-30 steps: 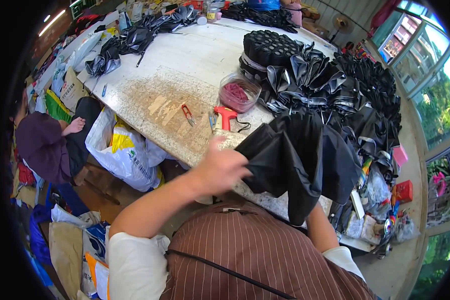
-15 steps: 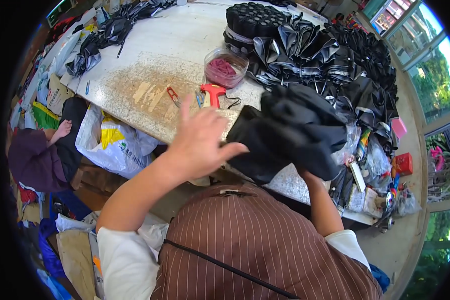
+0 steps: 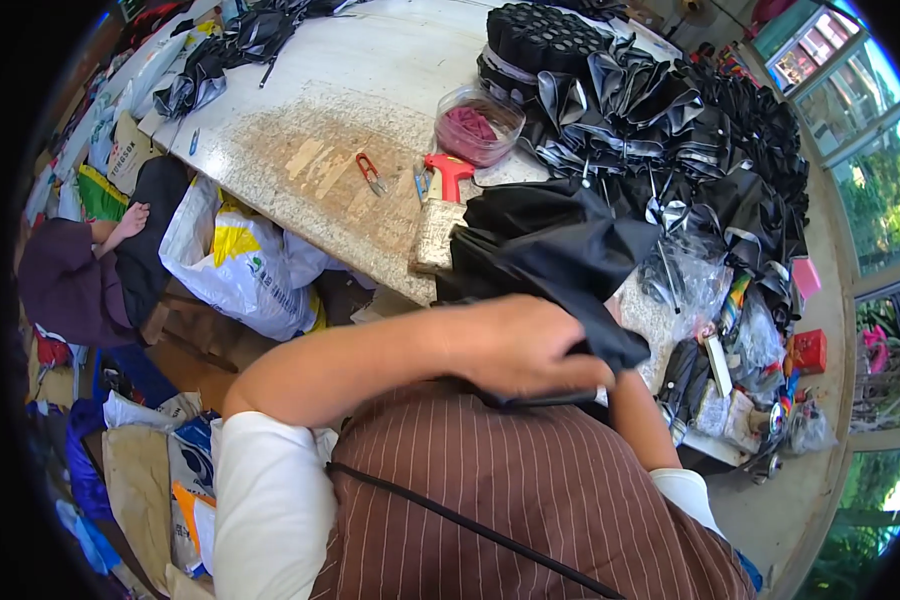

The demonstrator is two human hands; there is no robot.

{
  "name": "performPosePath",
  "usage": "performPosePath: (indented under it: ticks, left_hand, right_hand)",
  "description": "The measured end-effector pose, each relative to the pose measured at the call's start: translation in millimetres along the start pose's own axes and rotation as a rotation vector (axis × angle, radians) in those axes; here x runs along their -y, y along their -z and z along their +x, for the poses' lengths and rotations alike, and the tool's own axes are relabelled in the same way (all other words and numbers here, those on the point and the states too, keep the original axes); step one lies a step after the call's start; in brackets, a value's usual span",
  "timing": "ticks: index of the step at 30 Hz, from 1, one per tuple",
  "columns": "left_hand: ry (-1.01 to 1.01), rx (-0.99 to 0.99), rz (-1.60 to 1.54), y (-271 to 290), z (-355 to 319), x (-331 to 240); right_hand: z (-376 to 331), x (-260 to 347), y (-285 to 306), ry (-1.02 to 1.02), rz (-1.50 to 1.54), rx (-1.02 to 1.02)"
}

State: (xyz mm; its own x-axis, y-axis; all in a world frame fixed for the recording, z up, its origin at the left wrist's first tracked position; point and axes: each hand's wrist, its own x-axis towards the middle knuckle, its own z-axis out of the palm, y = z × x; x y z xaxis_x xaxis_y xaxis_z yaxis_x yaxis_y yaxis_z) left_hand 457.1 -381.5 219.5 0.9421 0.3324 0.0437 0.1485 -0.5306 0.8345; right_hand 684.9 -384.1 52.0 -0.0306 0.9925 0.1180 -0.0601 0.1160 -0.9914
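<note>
A black umbrella (image 3: 550, 240), its cloth loose and bunched in folds, is held up in front of me over the near table edge. My left hand (image 3: 530, 345) reaches across my body, its fingers curled at the near folds of the cloth and its thumb pointing right. Behind and under those folds my right hand is hidden; only the right forearm (image 3: 640, 425) shows, rising to the umbrella from below. Half a second ago it bore the umbrella alone. Beyond the cloth lie a red glue gun (image 3: 450, 172) and red-handled thread snips (image 3: 370, 172).
Black umbrellas with silver linings (image 3: 650, 115) are heaped at the far right of the table (image 3: 310, 70). A clear tub (image 3: 480, 130) holds dark pink pieces. Plastic bags (image 3: 705, 275) and a red box (image 3: 808, 351) lie rightward. Another person's hand (image 3: 130, 222) shows at left.
My left hand has come down and right from an open, raised position onto the near side of the umbrella, its fingers now curled. The umbrella has shifted slightly left and nearer me.
</note>
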Motion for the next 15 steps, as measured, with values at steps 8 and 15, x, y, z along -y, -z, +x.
performPosePath:
  ticks: [8, 15]
  left_hand:
    - [0.054, -0.565, 0.036, -7, -21, 13]
    - [-0.238, -0.645, 0.235, -4, -26, 19]
  right_hand:
    - [20, 70, -21, -0.023, 0.084, -0.186]
    - [-26, 55, -16, -0.033, -0.045, -0.191]
